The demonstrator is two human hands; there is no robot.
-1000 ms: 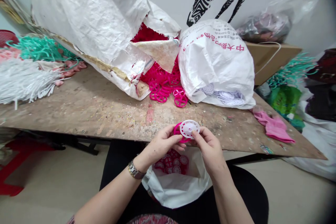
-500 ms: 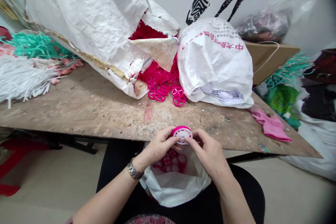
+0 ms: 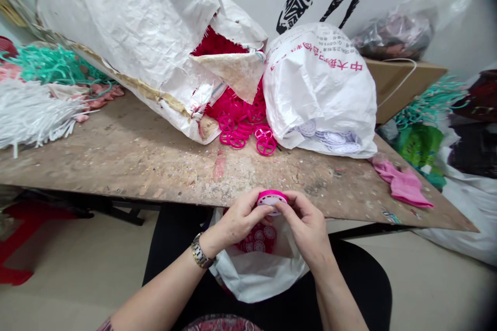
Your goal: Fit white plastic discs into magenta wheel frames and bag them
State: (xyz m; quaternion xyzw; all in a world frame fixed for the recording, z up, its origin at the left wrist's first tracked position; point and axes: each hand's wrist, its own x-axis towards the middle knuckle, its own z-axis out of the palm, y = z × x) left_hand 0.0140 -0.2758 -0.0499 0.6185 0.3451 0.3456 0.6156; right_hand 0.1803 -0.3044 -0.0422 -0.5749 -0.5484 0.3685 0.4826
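Note:
Between my two hands is a small plastic wheel (image 3: 272, 198) with a pink rim and a white slotted disc on its face. My left hand (image 3: 244, 214) grips its left side, thumb on the white face. My right hand (image 3: 306, 222) pinches the right side, its thumb also on the disc. Below them, an open white bag (image 3: 262, 276) in my lap holds several pink and white wheels (image 3: 258, 240). Pink spoked rings (image 3: 265, 139) lie on the table beyond, spilling from a large white sack (image 3: 135, 36). White discs (image 3: 334, 139) show at the mouth of another white bag (image 3: 322, 88).
The worn table (image 3: 166, 170) ends just before my hands. A pink cloth (image 3: 404, 181) lies at its right. White strips (image 3: 34, 114) and green strands (image 3: 58, 64) are piled at the left. A cardboard box (image 3: 404, 85) stands at the back right, and a red stool (image 3: 23, 238) on the floor.
Both thumbs have moved further in over the white disc, and the wheel is tilted a little flatter. The hands stay in nearly the same place.

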